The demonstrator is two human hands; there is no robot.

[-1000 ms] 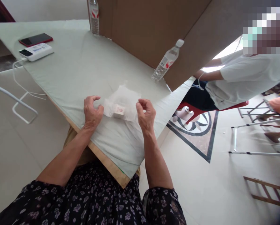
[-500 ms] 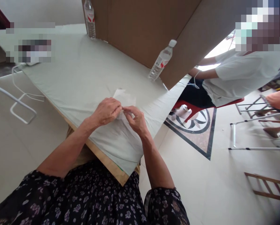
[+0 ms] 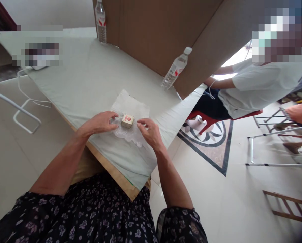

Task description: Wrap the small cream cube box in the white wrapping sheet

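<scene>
A small cream box point(image 3: 127, 121) with red print sits on a spread sheet of whitish bubble wrap point(image 3: 130, 103), which lies on the cloth-covered table. My left hand point(image 3: 102, 122) is left of the box, its thumb and fingers apart above the wrap's left edge. On the other side, my right hand point(image 3: 149, 131) is a little away from the box, near the wrap's right edge, with thumb and forefinger apart. Neither hand touches the box.
A large cardboard panel point(image 3: 151, 33) stands along the table's far side. One water bottle point(image 3: 176, 69) leans against it, another bottle point(image 3: 101, 22) stands further left. A person in a white shirt point(image 3: 262, 81) sits on a red stool at the right. The table corner points toward me.
My hands were together over the crumpled wrap; now they have parted to either side. The wrap has been spread out and the small box has come into view.
</scene>
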